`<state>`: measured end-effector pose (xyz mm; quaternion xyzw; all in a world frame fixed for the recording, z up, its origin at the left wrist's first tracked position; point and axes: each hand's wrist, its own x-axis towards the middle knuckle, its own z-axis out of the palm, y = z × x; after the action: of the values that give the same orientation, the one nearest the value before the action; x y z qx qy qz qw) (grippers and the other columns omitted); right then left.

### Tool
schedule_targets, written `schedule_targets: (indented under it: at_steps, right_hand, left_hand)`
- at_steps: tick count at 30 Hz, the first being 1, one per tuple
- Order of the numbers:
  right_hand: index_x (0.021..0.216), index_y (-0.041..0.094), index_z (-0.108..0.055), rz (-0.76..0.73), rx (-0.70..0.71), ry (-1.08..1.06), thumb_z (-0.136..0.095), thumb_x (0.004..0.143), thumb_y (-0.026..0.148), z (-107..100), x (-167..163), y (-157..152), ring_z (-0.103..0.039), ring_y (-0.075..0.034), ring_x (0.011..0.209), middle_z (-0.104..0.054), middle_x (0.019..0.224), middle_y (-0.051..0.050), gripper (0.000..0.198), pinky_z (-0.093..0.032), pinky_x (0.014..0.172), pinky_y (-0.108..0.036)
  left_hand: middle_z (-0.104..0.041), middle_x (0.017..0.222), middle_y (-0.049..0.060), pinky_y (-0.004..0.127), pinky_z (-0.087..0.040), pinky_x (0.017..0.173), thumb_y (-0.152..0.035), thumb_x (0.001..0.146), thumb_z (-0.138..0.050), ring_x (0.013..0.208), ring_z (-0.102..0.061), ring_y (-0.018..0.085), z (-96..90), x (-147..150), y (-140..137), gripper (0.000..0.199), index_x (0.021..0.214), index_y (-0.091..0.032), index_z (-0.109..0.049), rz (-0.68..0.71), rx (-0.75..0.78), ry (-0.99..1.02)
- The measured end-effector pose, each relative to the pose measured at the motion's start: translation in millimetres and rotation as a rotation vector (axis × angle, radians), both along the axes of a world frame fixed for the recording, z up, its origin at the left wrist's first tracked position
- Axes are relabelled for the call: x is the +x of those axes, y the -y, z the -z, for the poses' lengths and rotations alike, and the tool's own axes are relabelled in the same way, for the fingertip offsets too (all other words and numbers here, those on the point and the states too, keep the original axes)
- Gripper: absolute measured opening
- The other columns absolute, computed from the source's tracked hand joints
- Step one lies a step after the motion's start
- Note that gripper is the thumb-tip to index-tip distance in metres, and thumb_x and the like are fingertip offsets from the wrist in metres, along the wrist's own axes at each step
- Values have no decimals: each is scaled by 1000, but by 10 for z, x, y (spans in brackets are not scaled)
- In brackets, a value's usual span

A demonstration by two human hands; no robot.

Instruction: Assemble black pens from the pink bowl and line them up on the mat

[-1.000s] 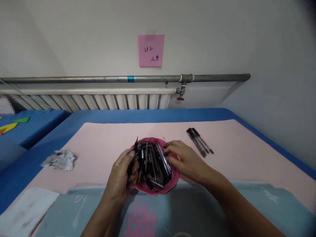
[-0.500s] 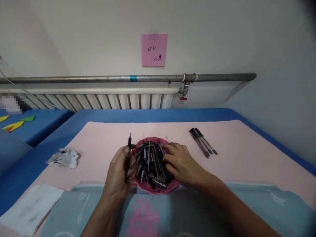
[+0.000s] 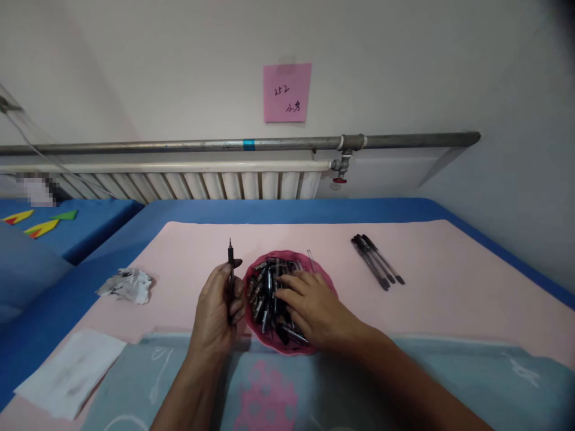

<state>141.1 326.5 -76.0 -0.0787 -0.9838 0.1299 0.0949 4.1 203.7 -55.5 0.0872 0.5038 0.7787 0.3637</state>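
With the pink basket (image 3: pixel 285 349) as the middle of the dial, finds nearest, at six o'clock, a blue-green cloth (image 3: pixel 314 383) with a spotted pink patch (image 3: pixel 269 395). At eight o'clock, sees a smudged white sheet (image 3: pixel 69 374) lying flat. Just beside the basket at nine, holds a black pen (image 3: pixel 230 257) between closed fingers of the left hand (image 3: pixel 215 308) — nearly upright, thin metal tip pointing to twelve. From four o'clock, reaches over the basket with the right hand (image 3: pixel 314 305), fingers parted and bent above the heaped pens (image 3: pixel 269 281); cannot tell whether gripping any. Farther out at nine, sees a crumpled white wad (image 3: pixel 128 285). At two, well apart from the basket, finds a few loose pens (image 3: pixel 371 263) side by side on a pink covering (image 3: pixel 449 269). Beyond, at ten, sees yellow, red and green pieces (image 3: pixel 42 228); at twelve, a white radiator (image 3: pixel 251 185), a grey pipe (image 3: pixel 179 145) and — highest — a pink note (image 3: pixel 287 93).
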Motion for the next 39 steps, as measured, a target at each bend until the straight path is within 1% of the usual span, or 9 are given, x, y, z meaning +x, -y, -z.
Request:
schedule_targets:
  at_steps: [5, 9, 13, 19, 26, 29, 32, 36, 39]
  right_hand:
    - [113, 22, -59, 10, 39, 46, -49, 81, 16, 44, -74, 33, -37, -32, 119, -50, 132, -7, 34, -30, 97, -51]
    - [106, 21, -62, 47, 26, 72, -50, 81, 15, -23, -27, -6, -42, -30, 114, -52, 130, -8, 29, -32, 95, -49]
    - [99, 22, -65, 76, 28, 91, -51, 79, 13, -60, 18, -43, -44, -30, 110, -52, 129, -8, 26, -31, 93, -51]
    - [96, 20, -64, 109, 35, 111, -51, 80, 14, -78, 33, -61, -46, -30, 108, -54, 126, -10, 21, -34, 88, -46]
    - [91, 17, -63, 145, 43, 110, -52, 81, 14, -106, 47, -63, -47, -29, 106, -57, 121, -11, 15, -35, 86, -44]
    - [95, 18, -64, 145, 49, 58, -50, 84, 15, -76, 0, -41, -45, -29, 108, -55, 124, -10, 18, -34, 88, -45]
    - [102, 21, -64, 94, 74, -6, -51, 84, 17, -24, -81, -5, -42, -29, 113, -51, 130, -9, 22, -31, 93, -46]
    - [103, 20, -63, 77, 112, 7, -51, 85, 21, 27, -175, 44, -40, -31, 115, -50, 129, -10, 21, -31, 92, -48]
    - [101, 19, -64, 83, 141, 28, -50, 86, 22, 22, -209, 72, -40, -32, 115, -50, 129, -12, 21, -31, 90, -48]
  left_hand:
    - [-42, 49, -9, 15, -13, 31, -39, 76, -60, 32, -23, 2, 1, -3, -5, 25, 91, -20, -56, -11, 1, 0]
    - [-42, 50, -9, 15, -14, 32, -39, 78, -59, 33, -23, 2, 2, 2, 3, 24, 91, -20, -56, 10, 8, -3]
    - [-43, 51, -9, 15, -14, 32, -40, 77, -59, 33, -24, 2, 5, -3, 11, 24, 91, -20, -56, 7, -2, -7]
    - [-42, 51, -9, 15, -13, 32, -39, 77, -60, 33, -24, 2, -1, -7, 5, 25, 92, -19, -56, 4, -10, 0]
    - [-43, 51, -8, 15, -14, 32, -39, 77, -60, 33, -24, 2, -2, 0, 2, 25, 92, -20, -56, 10, -12, -1]
    - [-42, 51, -8, 15, -15, 32, -38, 77, -60, 33, -24, 2, -1, 3, -3, 25, 92, -19, -57, 7, -12, 2]
    - [-43, 51, -8, 15, -15, 32, -39, 76, -61, 33, -25, 2, 0, 10, -6, 25, 92, -19, -57, 22, -6, 8]
    - [-43, 51, -9, 14, -15, 31, -40, 74, -62, 33, -25, 2, 4, 22, -6, 28, 92, -19, -56, 22, 4, 12]
    - [-44, 51, -9, 14, -16, 31, -40, 74, -62, 33, -26, 2, 7, 33, -8, 29, 93, -19, -57, 24, -6, 11]
